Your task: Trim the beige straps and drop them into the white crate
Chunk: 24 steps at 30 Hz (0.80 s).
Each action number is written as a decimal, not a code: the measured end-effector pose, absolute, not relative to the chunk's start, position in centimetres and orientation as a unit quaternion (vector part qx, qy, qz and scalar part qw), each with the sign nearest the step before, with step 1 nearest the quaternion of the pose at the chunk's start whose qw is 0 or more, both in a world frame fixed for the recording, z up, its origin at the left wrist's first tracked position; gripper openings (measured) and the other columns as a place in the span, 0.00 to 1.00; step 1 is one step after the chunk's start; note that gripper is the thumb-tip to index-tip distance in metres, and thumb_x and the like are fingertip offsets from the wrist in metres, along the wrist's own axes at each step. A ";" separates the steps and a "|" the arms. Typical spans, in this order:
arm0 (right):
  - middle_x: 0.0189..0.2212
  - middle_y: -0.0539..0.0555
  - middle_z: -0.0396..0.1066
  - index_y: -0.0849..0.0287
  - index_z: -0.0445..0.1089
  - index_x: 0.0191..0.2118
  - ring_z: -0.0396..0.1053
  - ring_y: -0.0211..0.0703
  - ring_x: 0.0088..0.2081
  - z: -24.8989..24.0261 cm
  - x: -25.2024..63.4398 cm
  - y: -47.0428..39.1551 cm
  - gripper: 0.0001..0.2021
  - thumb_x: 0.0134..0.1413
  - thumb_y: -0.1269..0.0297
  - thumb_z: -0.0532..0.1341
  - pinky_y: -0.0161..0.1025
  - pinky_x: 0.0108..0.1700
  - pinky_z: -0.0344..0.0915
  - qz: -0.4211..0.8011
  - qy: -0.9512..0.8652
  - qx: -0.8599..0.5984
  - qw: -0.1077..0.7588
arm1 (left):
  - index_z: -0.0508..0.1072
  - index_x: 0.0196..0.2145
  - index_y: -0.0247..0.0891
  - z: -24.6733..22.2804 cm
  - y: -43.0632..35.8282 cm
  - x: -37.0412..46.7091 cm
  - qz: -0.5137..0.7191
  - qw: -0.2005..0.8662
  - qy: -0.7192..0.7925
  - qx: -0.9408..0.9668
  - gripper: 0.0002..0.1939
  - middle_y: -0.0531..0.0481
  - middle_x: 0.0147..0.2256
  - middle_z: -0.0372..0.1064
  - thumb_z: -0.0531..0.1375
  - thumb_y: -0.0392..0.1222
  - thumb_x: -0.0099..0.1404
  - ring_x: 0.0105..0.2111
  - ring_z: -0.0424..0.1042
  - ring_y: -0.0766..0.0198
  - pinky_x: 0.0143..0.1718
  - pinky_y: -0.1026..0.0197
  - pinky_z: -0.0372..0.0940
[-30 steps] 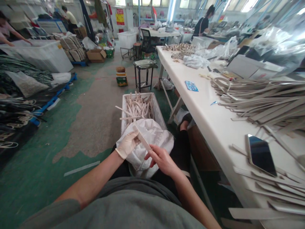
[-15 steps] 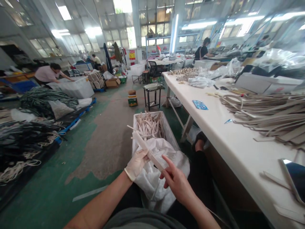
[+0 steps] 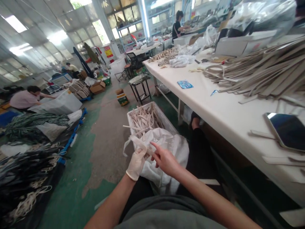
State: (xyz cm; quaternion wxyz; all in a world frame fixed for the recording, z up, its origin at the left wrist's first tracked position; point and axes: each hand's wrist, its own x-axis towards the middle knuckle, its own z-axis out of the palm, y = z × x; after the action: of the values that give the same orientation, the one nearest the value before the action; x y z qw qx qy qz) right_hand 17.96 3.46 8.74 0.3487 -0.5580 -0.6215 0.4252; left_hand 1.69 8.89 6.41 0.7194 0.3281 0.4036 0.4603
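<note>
My left hand [image 3: 136, 163], in a thin pale glove, is closed around a flat off-white strap [image 3: 137, 142] above my lap. One end of the strap sticks out past the glove toward the crate. Close beside it, my bare right hand [image 3: 165, 160] pinches the strap between thumb and curled fingers, its index finger pointing forward. Below both hands a white woven sack [image 3: 177, 151] drapes over my lap and the near end of a white plastic crate [image 3: 166, 118]. Many similar pale straps [image 3: 145, 117] lie jumbled inside that crate.
At right runs a long white table [image 3: 202, 109] bearing a heap of beige straps [image 3: 259, 73], a blue card [image 3: 185, 84] and a phone [image 3: 288, 131]. Dark cords [image 3: 26, 171] lie on a pallet at left. A black stool [image 3: 140, 87] stands ahead; co-workers are farther off.
The view has turned right, tilting the room. My right hand has come nearer to my left along the strap, and less of the strap shows between them.
</note>
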 end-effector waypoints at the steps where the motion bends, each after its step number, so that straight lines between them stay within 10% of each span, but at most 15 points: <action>1: 0.31 0.48 0.78 0.57 0.55 0.67 0.72 0.35 0.22 8.7 17.8 3.7 0.28 0.61 0.71 0.53 0.33 0.31 0.64 0.422 -0.623 -0.555 0.354 | 0.79 0.31 0.32 6.2 8.7 1.8 0.456 0.722 0.401 0.332 0.14 0.46 0.31 0.77 0.73 0.46 0.51 0.31 0.75 0.63 0.37 0.61 0.68; 11: 0.19 0.48 0.75 0.57 0.73 0.33 0.68 0.35 0.18 7.7 18.0 2.2 0.15 0.66 0.62 0.52 0.32 0.25 0.56 0.440 -0.628 -0.609 0.201 | 0.79 0.29 0.32 4.7 7.7 1.1 0.458 0.719 0.461 0.244 0.12 0.46 0.32 0.78 0.74 0.40 0.49 0.33 0.76 0.63 0.37 0.63 0.69; 24: 0.21 0.48 0.75 0.57 0.73 0.32 0.69 0.36 0.21 7.5 17.6 1.3 0.16 0.67 0.62 0.51 0.32 0.28 0.57 0.444 -0.634 -0.610 0.171 | 0.79 0.32 0.32 3.6 5.4 0.5 0.440 0.737 0.459 0.231 0.12 0.45 0.34 0.78 0.72 0.42 0.52 0.35 0.76 0.62 0.39 0.61 0.69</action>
State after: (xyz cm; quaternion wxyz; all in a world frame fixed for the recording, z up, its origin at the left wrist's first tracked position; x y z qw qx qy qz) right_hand 17.62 1.25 7.50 0.1714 -0.6098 -0.6336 0.4442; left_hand 0.48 5.40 3.62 0.7366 0.2311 0.4587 0.4401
